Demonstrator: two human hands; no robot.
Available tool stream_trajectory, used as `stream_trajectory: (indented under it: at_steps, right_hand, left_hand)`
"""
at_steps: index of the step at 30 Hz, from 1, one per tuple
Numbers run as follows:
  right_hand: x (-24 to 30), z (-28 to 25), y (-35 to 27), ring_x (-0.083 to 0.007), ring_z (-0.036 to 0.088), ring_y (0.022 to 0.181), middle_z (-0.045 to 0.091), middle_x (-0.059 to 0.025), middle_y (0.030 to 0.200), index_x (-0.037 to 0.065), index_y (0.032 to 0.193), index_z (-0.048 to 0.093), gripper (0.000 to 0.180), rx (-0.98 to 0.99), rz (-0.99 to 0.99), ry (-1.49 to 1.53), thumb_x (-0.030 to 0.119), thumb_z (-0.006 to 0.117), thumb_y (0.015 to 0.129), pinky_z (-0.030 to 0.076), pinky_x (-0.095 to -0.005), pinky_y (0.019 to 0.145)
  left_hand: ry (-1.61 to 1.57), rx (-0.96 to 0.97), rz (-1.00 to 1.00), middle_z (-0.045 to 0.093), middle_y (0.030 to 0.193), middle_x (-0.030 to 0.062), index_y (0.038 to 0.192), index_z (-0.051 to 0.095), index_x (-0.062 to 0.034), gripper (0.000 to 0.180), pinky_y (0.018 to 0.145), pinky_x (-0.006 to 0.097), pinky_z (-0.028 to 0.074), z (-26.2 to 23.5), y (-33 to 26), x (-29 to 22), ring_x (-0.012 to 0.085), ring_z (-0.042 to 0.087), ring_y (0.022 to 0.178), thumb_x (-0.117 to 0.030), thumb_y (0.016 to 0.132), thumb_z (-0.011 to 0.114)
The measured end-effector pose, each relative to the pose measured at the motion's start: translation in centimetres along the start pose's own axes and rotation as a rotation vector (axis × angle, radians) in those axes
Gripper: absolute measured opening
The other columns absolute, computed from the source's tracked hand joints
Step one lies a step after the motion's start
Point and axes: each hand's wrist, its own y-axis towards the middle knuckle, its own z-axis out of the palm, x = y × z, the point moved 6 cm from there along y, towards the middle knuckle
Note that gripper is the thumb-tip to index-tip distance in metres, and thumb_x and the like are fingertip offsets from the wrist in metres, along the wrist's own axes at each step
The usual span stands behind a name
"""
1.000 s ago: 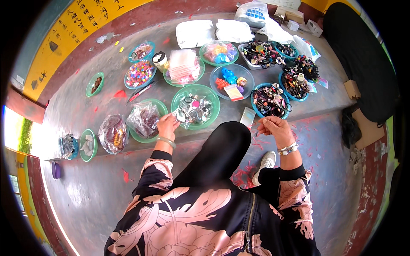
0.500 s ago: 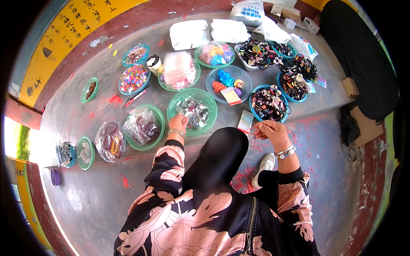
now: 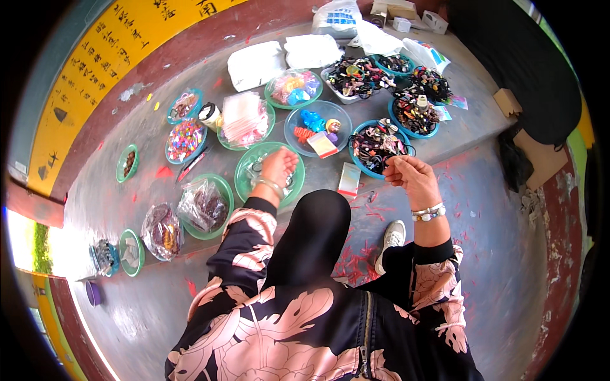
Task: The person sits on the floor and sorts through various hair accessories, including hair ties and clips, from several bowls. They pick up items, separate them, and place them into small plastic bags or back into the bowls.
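My left hand point(image 3: 278, 170) is over a green bowl point(image 3: 241, 185) that holds small hair ties and clear plastic bits. Its fingers are bunched and point down into the bowl, and what they grip is hidden. My right hand point(image 3: 412, 179) is raised at the near right edge of a blue bowl point(image 3: 361, 166) of dark hair ties point(image 3: 380, 141). Thumb and fingertips are pinched together there; anything between them is too small to make out. Left of the right hand lies a small white card packet point(image 3: 349, 180) with a red edge.
Beyond my hands stand a clear bowl point(image 3: 290, 143) of colourful toys, a green bowl of clear plastic sleeves point(image 3: 244, 119) and a lidded cup point(image 3: 210, 114). Bagged goods point(image 3: 203, 207) sit to the left. Heaped hair ties point(image 3: 356, 75) lie at the back. Red scraps point(image 3: 356, 260) litter the floor.
My left hand has moved right and forward across the green bowl. My right hand has lifted slightly, still pinched. The whole view has shifted, so the bowls appear further left.
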Motion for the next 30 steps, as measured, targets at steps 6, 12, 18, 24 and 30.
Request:
stream_trajectory:
  at_steps: [6, 12, 18, 24, 30]
  right_hand:
    - [-0.3, -0.8, -0.1, -0.0124, 0.059, 0.064, 0.064, -0.0056, 0.073, 0.003, 0.088, 0.064, 0.021, -0.017, 0.030, -0.042, 0.020, 0.053, 0.087, 0.046, -0.0231, 0.060]
    - [0.0, -1.7, -0.1, -0.0121, 0.060, 0.065, 0.064, -0.0054, 0.074, 0.003, 0.089, 0.064, 0.020, -0.030, 0.030, -0.076, 0.019, 0.052, 0.088, 0.046, -0.0233, 0.061]
    - [0.4, 0.7, 0.0, -0.0092, 0.059, 0.068, 0.063, -0.0029, 0.075, 0.002, 0.088, 0.063, 0.021, 0.086, 0.050, -0.047, 0.020, 0.052, 0.088, 0.045, -0.0220, 0.061]
    - [-0.1, -0.7, 0.7, -0.0093, 0.059, 0.068, 0.064, -0.0031, 0.075, 0.002, 0.088, 0.062, 0.021, 0.016, 0.068, -0.083, 0.019, 0.051, 0.088, 0.044, -0.0214, 0.061]
    - [-0.6, 0.5, 0.9, -0.0092, 0.058, 0.067, 0.063, -0.0038, 0.074, 0.002, 0.088, 0.063, 0.021, 0.038, 0.072, -0.089, 0.019, 0.051, 0.088, 0.044, -0.0212, 0.059]
  left_hand:
    - [0.608, -0.194, 0.009, 0.062, 0.070, 0.0116, 0.087, 0.058, 0.0039, 0.030, 0.038, 0.029, 0.043, 3.7, 5.9, 3.7, 0.0190, 0.060, 0.050, -0.024, 0.087, 0.048]
    - [0.800, -0.214, 0.008, 0.061, 0.062, 0.0151, 0.094, 0.058, 0.0057, 0.027, 0.038, 0.031, 0.043, 6.1, 10.3, 5.9, 0.0203, 0.059, 0.044, -0.016, 0.084, 0.047]
    - [0.875, -0.368, -0.200, 0.064, 0.080, 0.0128, 0.103, 0.057, 0.0001, 0.027, 0.048, 0.033, 0.047, -0.6, 18.4, 8.2, 0.0235, 0.063, 0.063, -0.013, 0.080, 0.053]
    - [0.410, -0.313, -0.314, 0.052, 0.056, 0.0065, 0.075, 0.056, -0.0024, 0.008, 0.041, 0.027, 0.037, 3.3, 16.9, 9.9, 0.0160, 0.049, 0.045, -0.003, 0.071, 0.064]
    - [0.203, 0.019, -0.228, 0.043, 0.057, -0.0055, 0.075, 0.056, -0.0115, 0.010, 0.038, 0.021, 0.026, 5.7, 8.9, 4.1, 0.0043, 0.034, 0.045, -0.004, 0.074, 0.063]
